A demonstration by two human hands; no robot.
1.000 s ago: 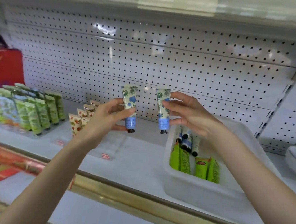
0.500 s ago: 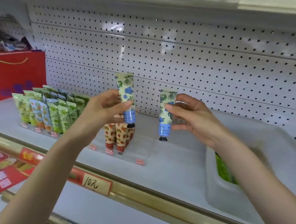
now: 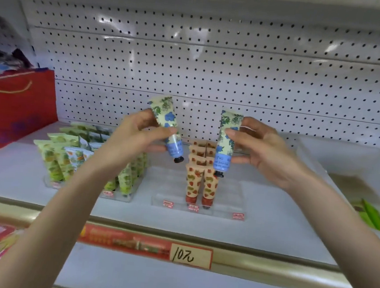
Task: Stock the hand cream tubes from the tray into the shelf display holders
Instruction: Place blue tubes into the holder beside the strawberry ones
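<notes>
Blue-flowered, caps pointing down, hanging over the clear holder [image 3: 226, 193]
Pinching tilted left tube [image 3: 167, 127] in left hand [image 3: 136, 136], curling fingers of right hand [image 3: 262, 151] round near-upright right tube [image 3: 226, 145], above the strawberry tubes [image 3: 200, 182]

White pegboard wall [image 3: 214, 72], glare, white shelf [image 3: 269, 221]

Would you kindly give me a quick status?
Left hand grips blue-flower tube, tilted. Right hand grips second tube, vertical. Both above clear holder; side slots free.
</notes>
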